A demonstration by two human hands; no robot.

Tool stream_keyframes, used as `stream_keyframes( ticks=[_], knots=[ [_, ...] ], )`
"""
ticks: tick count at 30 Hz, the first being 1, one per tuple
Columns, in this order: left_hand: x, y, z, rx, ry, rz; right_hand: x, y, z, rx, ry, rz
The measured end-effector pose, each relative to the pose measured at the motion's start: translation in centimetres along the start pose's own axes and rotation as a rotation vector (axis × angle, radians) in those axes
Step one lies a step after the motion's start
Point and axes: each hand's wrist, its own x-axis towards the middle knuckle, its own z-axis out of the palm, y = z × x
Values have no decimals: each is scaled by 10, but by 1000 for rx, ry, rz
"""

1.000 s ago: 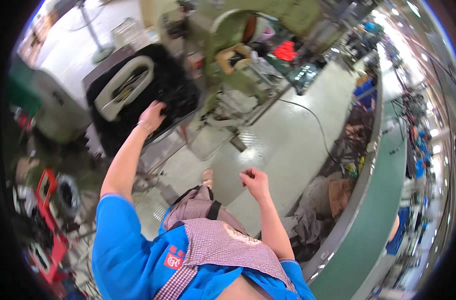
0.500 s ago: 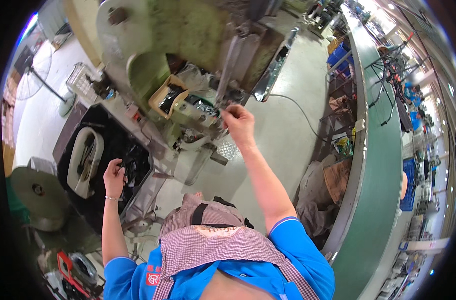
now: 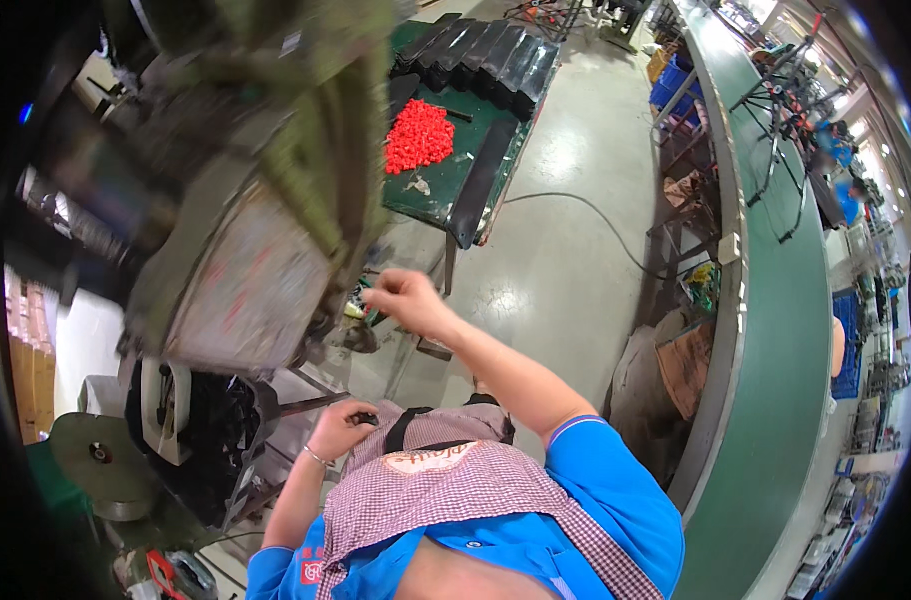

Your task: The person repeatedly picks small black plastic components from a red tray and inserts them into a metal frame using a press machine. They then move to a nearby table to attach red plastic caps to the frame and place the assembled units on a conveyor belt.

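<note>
My left hand (image 3: 340, 430) is in front of my apron, its fingers closed on a small black part (image 3: 365, 418). My right hand (image 3: 407, 300) reaches forward to the lower edge of a large green machine (image 3: 315, 130). Thumb and fingers are pinched together there, and whatever they hold is too small or hidden to name. The machine is blurred and covers much of the left side. Below it stands a black bin (image 3: 207, 505) with many dark parts (image 3: 220, 420) and a white scoop-like container (image 3: 165, 448).
Beyond my right hand, a green table (image 3: 480, 118) carries a heap of red pieces (image 3: 418, 137) and black metal strips (image 3: 480, 190). A long green-topped bench (image 3: 775, 450) runs along the right. A cable (image 3: 585, 203) lies across the floor. A round green plate (image 3: 100, 453) is at lower left.
The view has shifted, bringing the table with red pieces into sight. My left hand has moved right, away from the bin, with a small black part. My right hand stays pinched by the machine.
</note>
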Motion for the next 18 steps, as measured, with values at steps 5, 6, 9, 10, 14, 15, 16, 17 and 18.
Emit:
stream_keyframes(
  ticks=[5, 6, 9, 10, 14, 15, 16, 17, 18],
  knots=[
    [55, 67, 59, 55, 76, -8, 65, 58, -144, -1059, 104, -190],
    [70, 78, 65, 145, 110, 48, 76, 69, -164, -1203, 31, -157],
    [127, 103, 70, 298, 218, 193, 95, 74, -196, -1315, -229, -79],
    [148, 106, 71, 269, 264, 230, 97, 77, -202, -1317, -262, -117],
    [228, 135, 73, 64, 488, 136, 106, 76, -221, -1301, -360, -247],
    [246, 137, 71, 59, 521, 132, 109, 78, -223, -1285, -373, -274],
    [263, 136, 69, 57, 550, 129, 112, 80, -225, -1269, -382, -298],
    [281, 133, 68, -13, 564, 111, 115, 80, -226, -1269, -408, -300],
    [295, 129, 66, -13, 582, 115, 118, 79, -225, -1270, -433, -302]
  ],
)
